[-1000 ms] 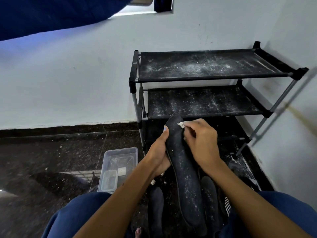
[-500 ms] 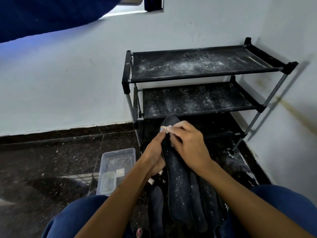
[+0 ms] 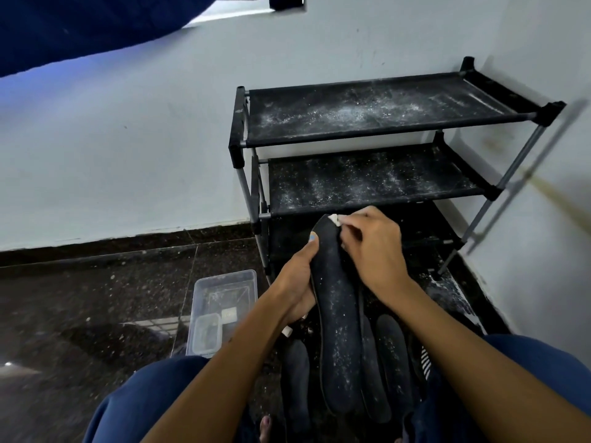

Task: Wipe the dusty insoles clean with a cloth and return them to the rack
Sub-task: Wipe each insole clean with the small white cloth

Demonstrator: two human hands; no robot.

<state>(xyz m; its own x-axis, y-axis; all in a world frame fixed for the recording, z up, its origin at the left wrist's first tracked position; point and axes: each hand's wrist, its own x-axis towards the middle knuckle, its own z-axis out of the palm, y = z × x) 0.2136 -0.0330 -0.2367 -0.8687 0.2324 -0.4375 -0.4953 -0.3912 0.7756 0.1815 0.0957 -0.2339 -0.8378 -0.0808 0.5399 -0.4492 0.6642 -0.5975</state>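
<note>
A long black insole [image 3: 339,321] speckled with white dust stands tilted in front of me, toe end up. My left hand [image 3: 295,279] grips its left edge, thumb on the toe area. My right hand [image 3: 372,251] pinches a small white cloth [image 3: 334,219] against the insole's toe tip. Several more dark insoles [image 3: 388,362] lie on the floor between my knees. The black three-tier rack [image 3: 367,132] stands in the corner behind, its shelves dusted white and bare.
A clear plastic box [image 3: 224,305] with a smaller container inside sits on the dark polished floor [image 3: 96,314] to the left. White walls close the corner behind and right of the rack. My blue-clad knees frame the bottom edge.
My right hand with the cloth slid left across the insole's toe and then back up to its tip. The left hand kept its grip. The view shifted slightly.
</note>
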